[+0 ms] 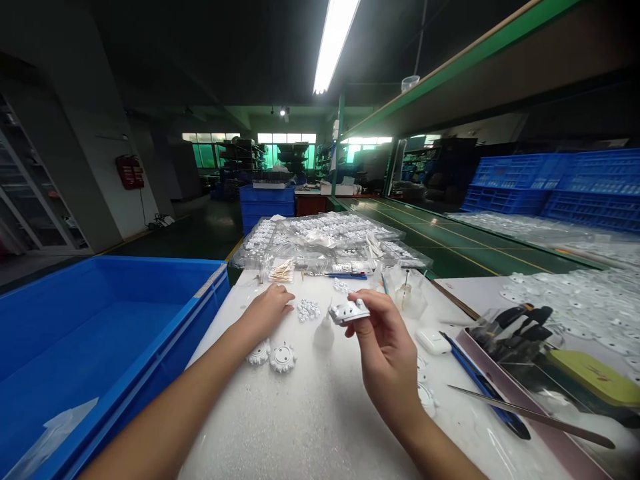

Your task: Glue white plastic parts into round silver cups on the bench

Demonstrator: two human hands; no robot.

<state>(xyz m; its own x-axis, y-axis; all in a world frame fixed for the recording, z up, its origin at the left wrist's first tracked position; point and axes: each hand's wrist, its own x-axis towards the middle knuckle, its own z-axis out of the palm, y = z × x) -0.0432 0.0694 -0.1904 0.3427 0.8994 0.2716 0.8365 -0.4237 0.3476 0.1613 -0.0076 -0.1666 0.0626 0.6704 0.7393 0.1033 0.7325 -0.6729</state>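
Note:
My right hand [387, 340] pinches a white round plastic part with a knobbed rim [350, 311] between thumb and fingers, raised above the table. My left hand [270, 309] is over the table's left side, fingers loosely stretched toward a pile of small white pieces [309, 309]; nothing shows in it. A translucent squeeze bottle with a thin tip [324, 333] stands between the hands. Two similar white round parts lie near my left forearm, one fully visible [283, 358] and one partly covered [259, 353]. More of them [427, 397] are partly hidden behind my right hand.
Clear trays full of white parts [330, 233] cover the table's far end, behind cotton swabs [282, 270] and pens [347, 275]. A large blue bin [115, 313] flanks the left. Rightward are a white case [433, 341], a blue cutter [485, 387], a metal blade [530, 415] and a tool box [495, 360].

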